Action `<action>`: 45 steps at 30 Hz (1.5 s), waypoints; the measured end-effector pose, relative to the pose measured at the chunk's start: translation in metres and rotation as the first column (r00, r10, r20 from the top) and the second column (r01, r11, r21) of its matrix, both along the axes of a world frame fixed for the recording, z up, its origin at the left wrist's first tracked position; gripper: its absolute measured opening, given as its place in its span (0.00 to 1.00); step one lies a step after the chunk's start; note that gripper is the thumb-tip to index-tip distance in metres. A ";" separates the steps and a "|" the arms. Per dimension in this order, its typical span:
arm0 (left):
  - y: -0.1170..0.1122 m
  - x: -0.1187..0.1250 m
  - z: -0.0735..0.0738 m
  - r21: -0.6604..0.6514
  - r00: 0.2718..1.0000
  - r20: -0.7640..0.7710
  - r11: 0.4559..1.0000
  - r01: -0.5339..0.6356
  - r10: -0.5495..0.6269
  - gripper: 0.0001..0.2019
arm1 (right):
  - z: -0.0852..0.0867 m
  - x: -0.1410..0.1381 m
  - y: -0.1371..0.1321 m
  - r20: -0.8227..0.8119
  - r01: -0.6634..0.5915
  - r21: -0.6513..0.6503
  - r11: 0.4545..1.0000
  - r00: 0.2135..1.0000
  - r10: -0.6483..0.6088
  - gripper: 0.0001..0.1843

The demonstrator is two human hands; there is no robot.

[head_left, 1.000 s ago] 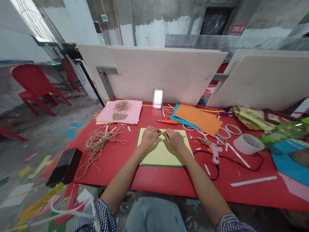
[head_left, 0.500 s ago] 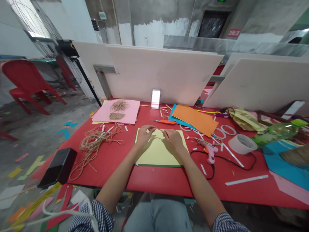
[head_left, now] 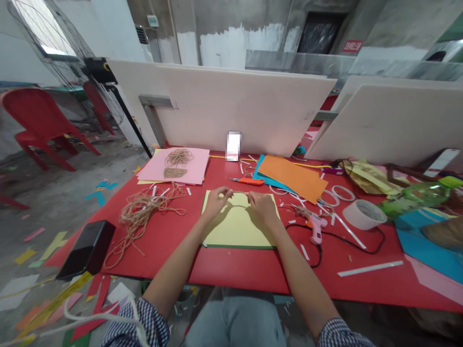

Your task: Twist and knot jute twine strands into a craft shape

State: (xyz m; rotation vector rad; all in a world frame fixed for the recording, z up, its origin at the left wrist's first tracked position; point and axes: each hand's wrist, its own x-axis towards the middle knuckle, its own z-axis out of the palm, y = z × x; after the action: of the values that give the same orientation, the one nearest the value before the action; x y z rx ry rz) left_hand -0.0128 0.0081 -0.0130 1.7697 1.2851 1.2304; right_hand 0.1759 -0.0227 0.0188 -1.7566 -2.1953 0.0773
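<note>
Both bare hands are raised over the far half of the pale yellow paper sheet (head_left: 240, 231), forearms reaching in from its near corners on either side and wrists angled inward so the fingertips face each other. The left hand (head_left: 216, 202), above the sheet's far left part, has its fingers curled and thumb and forefinger brought together on one end of a short piece of jute twine (head_left: 240, 192). The right hand (head_left: 263, 208), above the sheet's far right part, is bent more, knuckles up, its fingertips closed on the other end. The twine spans the gap between the two pinches, over the sheet's far edge; it is thin, tan-brown and nearly straight, and a slim curved shadow falls on the sheet below. Its finer texture is too small to tell. A dark green border shows along the sheet's near edge. Left of the sheet lies a loose tangle of jute twine (head_left: 144, 209); beyond its far edge is an orange utility knife (head_left: 249, 181), and to its right rests a pink hot glue gun (head_left: 317, 227). Past its far left corner, pink paper (head_left: 198, 166) bears a twine coil (head_left: 179, 157).
</note>
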 end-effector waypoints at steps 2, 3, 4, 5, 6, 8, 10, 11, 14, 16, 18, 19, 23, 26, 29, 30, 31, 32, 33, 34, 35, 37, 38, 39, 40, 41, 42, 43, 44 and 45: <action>0.000 0.001 0.000 -0.023 1.000 0.016 1.000 0.013 -0.012 0.19 | 0.001 0.000 -0.001 -0.007 -0.013 0.013 1.000 1.000 0.013 0.22; -0.001 0.001 0.000 -0.033 1.000 0.023 0.999 0.019 -0.019 0.19 | 0.001 0.000 -0.001 -0.014 -0.023 0.026 0.999 1.000 0.024 0.22; -0.001 0.002 0.000 -0.041 0.999 0.029 0.999 0.026 -0.025 0.19 | 0.000 0.001 -0.001 -0.021 -0.032 0.044 0.999 0.999 0.033 0.21; -0.001 0.002 0.000 -0.048 0.999 0.035 0.998 0.033 -0.031 0.19 | 0.000 0.001 -0.001 -0.027 -0.040 0.063 0.997 0.999 0.042 0.21; -0.001 0.003 0.001 -0.055 0.998 0.041 0.998 0.039 -0.037 0.19 | 0.000 0.001 0.000 -0.031 -0.047 0.082 0.996 0.998 0.049 0.21; -0.002 0.002 0.001 -0.068 0.997 0.057 0.996 0.050 -0.046 0.20 | -0.001 0.001 0.000 -0.030 -0.064 0.113 0.992 0.997 0.068 0.20; -0.002 0.001 0.002 -0.082 0.995 0.078 0.995 0.064 -0.058 0.20 | -0.002 0.001 0.001 -0.021 -0.089 0.133 0.987 0.995 0.093 0.20; -0.002 0.000 0.002 -0.088 0.994 0.090 0.994 0.071 -0.063 0.20 | -0.002 0.000 0.001 -0.013 -0.105 0.138 0.985 0.994 0.108 0.20; -0.001 -0.002 0.002 -0.098 0.990 0.121 0.992 0.082 -0.070 0.22 | -0.002 -0.001 0.001 0.010 -0.144 0.136 0.980 0.990 0.143 0.19; 0.000 -0.002 0.001 -0.095 0.988 0.138 0.992 0.082 -0.069 0.23 | -0.003 -0.002 0.000 0.015 -0.159 0.127 0.979 0.987 0.158 0.19; 0.001 -0.002 0.000 -0.083 0.987 0.148 0.994 0.076 -0.063 0.23 | -0.003 -0.003 0.000 0.012 -0.160 0.119 0.980 0.987 0.160 0.19; 0.001 -0.002 -0.001 -0.077 0.986 0.156 0.995 0.069 -0.057 0.23 | -0.003 -0.004 0.000 0.005 -0.155 0.117 0.981 0.988 0.156 0.19; 0.004 -0.006 -0.003 -0.092 0.965 0.263 0.996 0.006 0.019 0.22 | -0.002 -0.003 0.000 -0.077 -0.101 0.105 0.989 0.991 0.109 0.20; 0.009 -0.013 -0.003 -0.155 0.931 0.339 0.984 -0.088 0.137 0.20 | -0.002 0.000 0.001 -0.212 -0.051 0.065 0.997 0.975 0.064 0.21; 0.013 -0.020 -0.002 -0.169 0.897 0.382 0.971 -0.169 0.222 0.19 | -0.006 0.004 0.005 -0.404 -0.040 0.005 0.999 0.914 0.038 0.24; 0.015 -0.021 -0.002 -0.164 0.888 0.398 0.970 -0.179 0.231 0.19 | -0.008 0.005 0.006 -0.474 -0.045 -0.009 0.999 0.880 0.035 0.24; 0.016 -0.021 -0.001 -0.157 0.882 0.412 0.971 -0.180 0.230 0.19 | -0.010 0.006 0.008 -0.541 -0.053 -0.020 0.998 0.840 0.034 0.23; 0.016 -0.022 -0.001 -0.150 0.879 0.421 0.973 -0.176 0.224 0.19 | -0.011 0.007 0.010 -0.602 -0.062 -0.024 0.998 0.798 0.035 0.23; 0.016 -0.021 -0.001 -0.143 0.879 0.425 0.975 -0.169 0.215 0.19 | -0.013 0.008 0.012 -0.653 -0.069 -0.024 0.997 0.756 0.037 0.23; 0.016 -0.021 0.000 -0.137 0.882 0.424 0.978 -0.160 0.204 0.19 | -0.014 0.009 0.014 -0.693 -0.073 -0.020 0.997 0.720 0.039 0.23; 0.016 -0.021 0.001 -0.128 0.887 0.420 0.980 -0.152 0.192 0.19 | -0.015 0.010 0.015 -0.718 -0.072 -0.015 0.997 0.695 0.040 0.23; 0.014 -0.020 0.002 -0.107 0.897 0.411 0.986 -0.130 0.162 0.19 | -0.015 0.012 0.016 -0.730 -0.049 0.007 0.999 0.682 0.039 0.23; 0.013 -0.019 0.003 -0.093 0.901 0.408 0.989 -0.116 0.145 0.19 | -0.015 0.013 0.017 -0.722 -0.029 0.022 0.999 0.691 0.036 0.23; 0.012 -0.019 0.004 -0.079 0.905 0.407 0.992 -0.098 0.122 0.20 | -0.014 0.014 0.017 -0.705 -0.005 0.039 0.999 0.708 0.031 0.23; 0.012 -0.019 0.005 -0.064 0.910 0.405 0.995 -0.076 0.095 0.20 | -0.014 0.015 0.017 -0.683 0.022 0.055 0.998 0.730 0.021 0.23; 0.011 -0.019 0.006 -0.050 0.913 0.402 0.997 -0.051 0.067 0.20 | -0.014 0.017 0.017 -0.656 0.053 0.069 0.996 0.755 0.006 0.23; 0.010 -0.019 0.007 -0.038 0.915 0.401 0.999 -0.024 0.037 0.20 | -0.014 0.018 0.017 -0.627 0.086 0.085 0.993 0.779 -0.014 0.23; 0.010 -0.019 0.008 -0.028 0.916 0.402 1.000 0.002 0.009 0.20 | -0.014 0.019 0.017 -0.595 0.119 0.103 0.987 0.803 -0.035 0.23; 0.009 -0.018 0.008 -0.022 0.914 0.406 0.999 0.026 -0.015 0.20 | -0.014 0.020 0.017 -0.560 0.150 0.127 0.980 0.827 -0.054 0.23; 0.009 -0.018 0.008 -0.020 0.910 0.414 0.999 0.045 -0.033 0.20 | -0.014 0.020 0.016 -0.522 0.174 0.157 0.972 0.850 -0.068 0.22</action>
State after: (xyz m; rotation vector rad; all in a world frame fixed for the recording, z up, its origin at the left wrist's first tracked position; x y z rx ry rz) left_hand -0.0313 0.0171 -0.0047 1.4038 1.0079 1.4597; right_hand 0.1963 -0.0066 0.0050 -1.5375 -1.6425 0.2570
